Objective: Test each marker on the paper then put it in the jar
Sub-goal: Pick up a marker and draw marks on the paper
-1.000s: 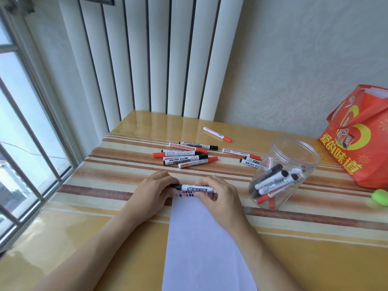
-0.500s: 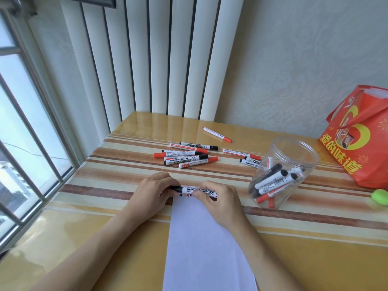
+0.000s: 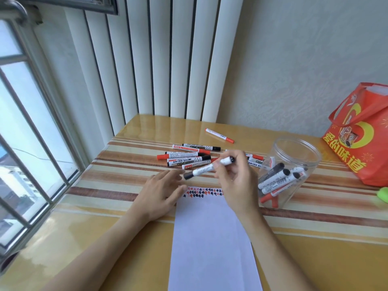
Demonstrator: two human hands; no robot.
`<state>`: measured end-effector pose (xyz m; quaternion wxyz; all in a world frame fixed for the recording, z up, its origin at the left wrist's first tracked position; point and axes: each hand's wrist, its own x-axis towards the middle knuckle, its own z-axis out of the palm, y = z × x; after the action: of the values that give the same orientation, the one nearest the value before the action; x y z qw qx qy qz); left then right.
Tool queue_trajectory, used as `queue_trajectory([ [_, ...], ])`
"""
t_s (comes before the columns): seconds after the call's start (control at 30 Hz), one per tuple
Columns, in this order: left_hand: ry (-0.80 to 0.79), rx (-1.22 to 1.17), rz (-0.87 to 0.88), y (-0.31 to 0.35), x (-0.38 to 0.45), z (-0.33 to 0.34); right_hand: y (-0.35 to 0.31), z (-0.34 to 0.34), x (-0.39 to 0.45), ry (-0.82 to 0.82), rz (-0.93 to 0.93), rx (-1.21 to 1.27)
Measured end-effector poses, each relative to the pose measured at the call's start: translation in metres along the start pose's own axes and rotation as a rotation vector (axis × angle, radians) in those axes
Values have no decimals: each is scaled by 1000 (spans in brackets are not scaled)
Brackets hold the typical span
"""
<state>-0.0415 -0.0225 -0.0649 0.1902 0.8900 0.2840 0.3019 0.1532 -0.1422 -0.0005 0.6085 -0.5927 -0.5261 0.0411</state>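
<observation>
A black whiteboard marker is pinched in the right hand, lifted over the far end of the paper, black cap end pointing left. The left hand is laid flat, fingers spread loose, on the paper's far left corner, nothing gripped. Red and black test marks can be seen along that far edge. A clear plastic jar with a few markers inside is tipped over at the right. More markers are scattered further back on the striped bench. Orange bag far right, window left.
</observation>
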Motion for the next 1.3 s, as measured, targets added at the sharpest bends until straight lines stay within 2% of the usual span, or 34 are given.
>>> queue_trajectory([
  [0.07, -5, 7, -33, -2, 0, 1, -8, -10, 7, 149, -77, -77],
  [0.23, -37, 66, 24, -6, 2, 5, -33, -54, 31, 596, -329, -316],
  [0.33, -40, 84, 37, -8, 2, 6, -48, -80, 47, 685, -382, -455],
  [0.53, -42, 73, 19, -10, 2, 7, -44, -103, 59, 602, -182, -547],
  [0.67, -44, 74, 6, -8, 2, 6, -26, -104, 57, 390, 92, -691],
  [0.93, -65, 79, -16, -8, 1, 5, -26, -101, 57, -68, 203, -1153],
  [1.03, -73, 85, -17, -7, 1, 5, -29, -106, 61, -180, 236, -1213],
  [1.17, -74, 79, -22, -7, 1, 5, -34, -109, 66, -233, 269, -1171],
  [1.23, -72, 75, -22, -7, 0, 5, -35, -107, 63, -178, 245, -1096],
  [1.3, -72, 74, -25, -7, 0, 6, -33, -102, 57, -43, 168, -1065],
])
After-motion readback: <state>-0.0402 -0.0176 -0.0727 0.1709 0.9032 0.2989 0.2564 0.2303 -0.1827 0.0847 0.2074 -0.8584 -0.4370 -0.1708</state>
